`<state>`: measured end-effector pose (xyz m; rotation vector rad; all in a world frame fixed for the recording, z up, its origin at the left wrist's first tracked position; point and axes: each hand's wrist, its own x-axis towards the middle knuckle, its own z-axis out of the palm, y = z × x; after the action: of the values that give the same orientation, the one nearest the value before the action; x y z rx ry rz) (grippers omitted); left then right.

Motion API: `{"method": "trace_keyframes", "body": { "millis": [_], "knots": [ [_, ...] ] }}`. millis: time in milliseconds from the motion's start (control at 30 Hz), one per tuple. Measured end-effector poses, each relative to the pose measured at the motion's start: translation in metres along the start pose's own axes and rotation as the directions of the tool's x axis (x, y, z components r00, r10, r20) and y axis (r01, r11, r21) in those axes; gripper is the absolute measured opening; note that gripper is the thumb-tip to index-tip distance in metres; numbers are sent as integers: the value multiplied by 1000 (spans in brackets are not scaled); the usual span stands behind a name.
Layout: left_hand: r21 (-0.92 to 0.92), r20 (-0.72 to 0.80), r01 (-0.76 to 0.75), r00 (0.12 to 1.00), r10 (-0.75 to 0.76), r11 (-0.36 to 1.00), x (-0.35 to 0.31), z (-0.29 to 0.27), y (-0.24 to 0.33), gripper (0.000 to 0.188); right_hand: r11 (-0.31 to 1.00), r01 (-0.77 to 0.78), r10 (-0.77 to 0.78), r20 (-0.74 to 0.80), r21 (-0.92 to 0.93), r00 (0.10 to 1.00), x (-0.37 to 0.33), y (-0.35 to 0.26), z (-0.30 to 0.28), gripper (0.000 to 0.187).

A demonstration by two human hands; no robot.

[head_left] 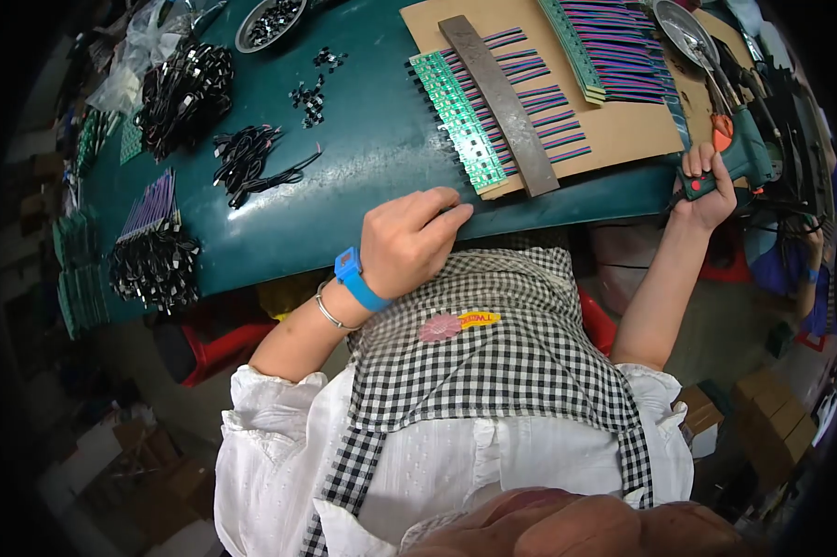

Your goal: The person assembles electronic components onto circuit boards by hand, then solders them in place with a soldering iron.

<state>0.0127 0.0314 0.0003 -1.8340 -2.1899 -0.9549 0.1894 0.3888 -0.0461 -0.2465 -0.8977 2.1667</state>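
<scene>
My left hand (411, 239) is at the table's front edge with its fingers curled inward. Whatever may be in those fingers is hidden from view. Just beyond it lies a strip of green circuit boards (463, 121) with black connectors on its left side. Thin coloured wires (553, 116) run from the strip to the right, under a flat metal bar (500, 102). At the right, my right hand (706, 190) is wrapped round the dark grip of a green gun-shaped tool (751, 148). An orange part (721, 132) shows beside the tool.
Cardboard (623, 139) lies under the boards, with a second wired board strip (572, 46) farther back. Bundled black cables (186, 97), loose cables (247, 162) and small black parts (309, 100) occupy the left. Two metal bowls (242, 39) stand at the back.
</scene>
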Motion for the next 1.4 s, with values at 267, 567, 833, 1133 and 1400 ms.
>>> {"method": "trace_keyframes", "body": {
  "millis": [267,567,833,1133,1400],
  "knots": [
    [-80,-106,51,993,-59,996,17,5,5,30,990,46,-47,9,136,999,5,-7,4,50],
    [-104,-175,11,984,-29,995,10,-3,9,19,999,28,-27,-32,33,999,-2,-5,0,11],
    [-82,-147,61,986,-73,995,-8,-29,11,17,986,15,-18,19,168,1000,2,-1,-24,48],
    [193,-512,487,790,-336,852,-48,-115,-72,17,969,-27,4,94,244,996,5,-18,-15,14],
    [179,-272,389,902,-335,903,-29,-116,-91,19,971,-3,10,-27,240,1000,-8,-38,-30,46]
  ]
}}
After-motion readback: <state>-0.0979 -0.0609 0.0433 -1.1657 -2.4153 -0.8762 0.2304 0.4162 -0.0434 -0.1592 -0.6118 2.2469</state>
